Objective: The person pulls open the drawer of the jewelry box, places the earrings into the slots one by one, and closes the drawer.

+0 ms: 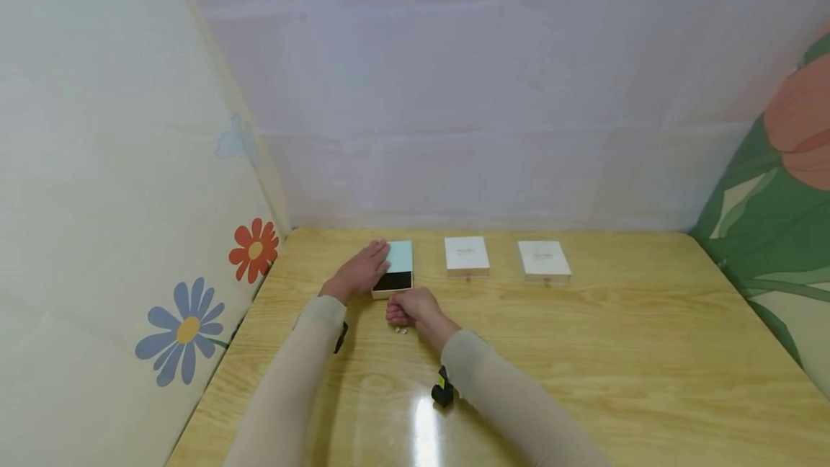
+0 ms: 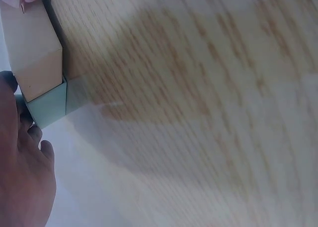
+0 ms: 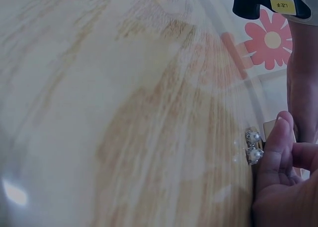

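Observation:
A drawer box stands at the table's left, its light-blue sleeve (image 1: pixel 401 256) at the back and its cream drawer (image 2: pixel 37 63), black inside, partly out toward me. My left hand (image 1: pixel 362 270) holds the sleeve from the left side, fingers over its edge. At the drawer's front, my right hand (image 1: pixel 413 308) has curled fingers and pinches the small pull tab (image 2: pixel 22 8). Just below that hand, two silver earrings (image 3: pixel 254 146) with pearl-like centres lie on the table.
Two white boxes with small front tabs, one in the middle (image 1: pixel 467 254) and one further right (image 1: pixel 544 259), stand along the back of the wooden table (image 1: pixel 622 352). Cloth hangs behind, and a flower-printed wall (image 1: pixel 162 236) closes the left side.

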`<state>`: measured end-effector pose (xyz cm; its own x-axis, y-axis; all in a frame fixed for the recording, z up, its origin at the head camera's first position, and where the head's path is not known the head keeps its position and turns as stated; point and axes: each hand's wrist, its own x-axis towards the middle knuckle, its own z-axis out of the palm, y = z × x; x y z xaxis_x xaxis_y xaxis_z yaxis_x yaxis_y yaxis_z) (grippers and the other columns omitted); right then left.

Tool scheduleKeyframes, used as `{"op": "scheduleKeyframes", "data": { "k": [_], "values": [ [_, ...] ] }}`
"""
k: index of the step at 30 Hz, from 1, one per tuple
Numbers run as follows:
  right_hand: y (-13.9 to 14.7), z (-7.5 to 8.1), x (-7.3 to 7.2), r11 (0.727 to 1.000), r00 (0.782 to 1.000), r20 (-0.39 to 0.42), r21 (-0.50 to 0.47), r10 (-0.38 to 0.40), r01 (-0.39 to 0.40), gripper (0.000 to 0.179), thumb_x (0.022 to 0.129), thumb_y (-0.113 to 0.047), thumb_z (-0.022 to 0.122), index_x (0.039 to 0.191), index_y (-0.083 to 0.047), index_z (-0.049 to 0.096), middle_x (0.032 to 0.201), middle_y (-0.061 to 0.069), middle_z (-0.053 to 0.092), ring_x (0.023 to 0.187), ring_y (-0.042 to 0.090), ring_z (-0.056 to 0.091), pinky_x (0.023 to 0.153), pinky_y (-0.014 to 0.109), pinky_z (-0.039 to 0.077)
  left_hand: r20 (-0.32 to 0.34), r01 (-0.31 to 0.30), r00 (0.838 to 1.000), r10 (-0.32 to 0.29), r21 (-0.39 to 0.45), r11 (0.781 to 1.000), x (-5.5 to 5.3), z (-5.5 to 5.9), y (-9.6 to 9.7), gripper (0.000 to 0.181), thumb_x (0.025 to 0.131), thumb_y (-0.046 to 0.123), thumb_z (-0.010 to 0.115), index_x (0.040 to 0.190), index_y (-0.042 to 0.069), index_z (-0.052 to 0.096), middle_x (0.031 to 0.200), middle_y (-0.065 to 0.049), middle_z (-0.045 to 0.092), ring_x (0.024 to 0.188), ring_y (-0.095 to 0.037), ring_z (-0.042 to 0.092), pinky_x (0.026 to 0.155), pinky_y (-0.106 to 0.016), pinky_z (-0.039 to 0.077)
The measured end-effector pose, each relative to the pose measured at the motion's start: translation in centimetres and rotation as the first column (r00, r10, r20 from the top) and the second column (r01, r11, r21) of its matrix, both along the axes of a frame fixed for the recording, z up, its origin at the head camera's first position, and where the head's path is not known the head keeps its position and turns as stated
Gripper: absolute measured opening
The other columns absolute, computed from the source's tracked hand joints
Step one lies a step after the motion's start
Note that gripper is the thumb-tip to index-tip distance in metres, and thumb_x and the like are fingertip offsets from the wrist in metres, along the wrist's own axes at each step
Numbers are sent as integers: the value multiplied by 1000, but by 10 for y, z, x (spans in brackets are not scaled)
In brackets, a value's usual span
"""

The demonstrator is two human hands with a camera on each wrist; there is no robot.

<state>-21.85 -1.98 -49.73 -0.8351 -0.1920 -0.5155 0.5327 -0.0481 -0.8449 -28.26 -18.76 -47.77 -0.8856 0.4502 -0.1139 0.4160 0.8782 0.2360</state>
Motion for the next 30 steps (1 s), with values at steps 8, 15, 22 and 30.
{"op": "scheduleKeyframes", "data": {
  "k": [8, 15, 22, 30],
  "values": [
    [-1, 2, 2, 1000, 1000, -4, -3, 5, -5, 17, 96, 1, 60, 99, 12, 72, 61, 5, 68, 52, 10, 66, 50, 20, 58, 0, 1, 1000, -1, 5, 1000, -1, -1, 0, 58, 112, 32, 30, 160, 0, 21, 168, -16, 16, 156, -32, 10, 128, -44, 13],
    [-2, 2, 3, 1000, 1000, -6, -1, 6, -6, 17, 97, 1, 60, 99, 12, 72, 60, 5, 67, 51, 10, 66, 50, 20, 58, -7, 7, 1000, -7, -6, 1000, -2, -4, -1, 58, 113, 32, 29, 160, 0, 20, 168, -16, 16, 156, -32, 10, 128, -44, 12],
    [-1, 2, 2, 1000, 1000, -14, -7, 9, -10, 18, 98, 0, 60, 101, 13, 71, 60, 5, 67, 52, 10, 66, 51, 21, 58, -17, 19, 1000, -19, -18, 1000, -5, -7, -3, 58, 113, 32, 28, 160, -1, 20, 168, -17, 17, 156, -33, 11, 128, -44, 13],
    [-2, 1, 3, 1000, 1000, -8, -5, 4, -4, 16, 97, 1, 60, 96, 11, 73, 60, 5, 67, 51, 10, 66, 50, 20, 58, -12, 16, 1000, -16, -13, 1000, -4, -5, -2, 58, 113, 32, 28, 160, -1, 20, 168, -18, 16, 156, -34, 10, 128, -45, 12]
  ]
}}
